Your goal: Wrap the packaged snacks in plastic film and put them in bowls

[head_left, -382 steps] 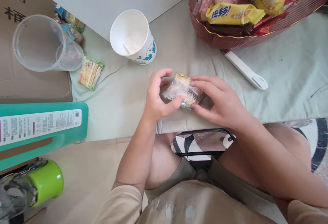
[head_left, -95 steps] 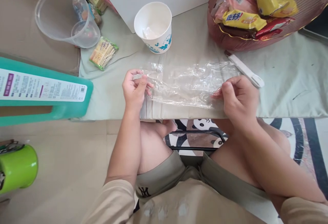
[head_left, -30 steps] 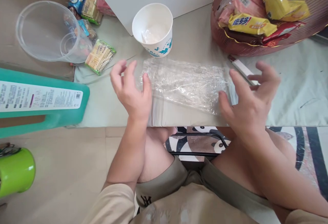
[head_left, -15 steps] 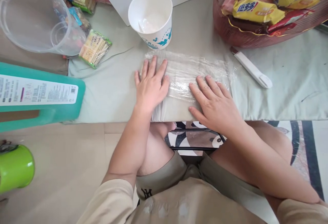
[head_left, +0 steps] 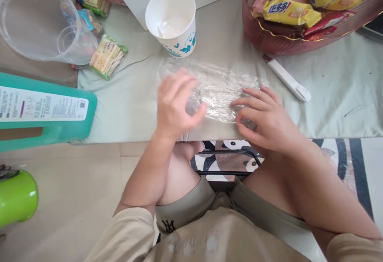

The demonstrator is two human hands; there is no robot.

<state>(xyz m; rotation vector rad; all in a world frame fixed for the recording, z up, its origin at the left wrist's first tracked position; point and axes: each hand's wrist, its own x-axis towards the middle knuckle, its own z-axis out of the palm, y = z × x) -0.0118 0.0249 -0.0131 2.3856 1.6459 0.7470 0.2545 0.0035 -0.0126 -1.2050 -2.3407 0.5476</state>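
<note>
One sheet of clear film [head_left: 214, 94] is lying crumpled on the cloth-covered bench [head_left: 131, 110], near its front edge. Two hands are flanking it. The left hand [head_left: 175, 104], slightly blurred, is arching over the film's left part, its fingers standing open and curved. The right hand [head_left: 269, 120] is reaching over the right end, thumb and forefinger lying close together; whether they are pinching film cannot be told. One paper cup [head_left: 186, 42] is standing just behind the film. One white-handled tool [head_left: 287, 77] is lying to the right, below one ribbed bowl [head_left: 269, 44], which is holding at least two yellow packets [head_left: 290, 12].
</note>
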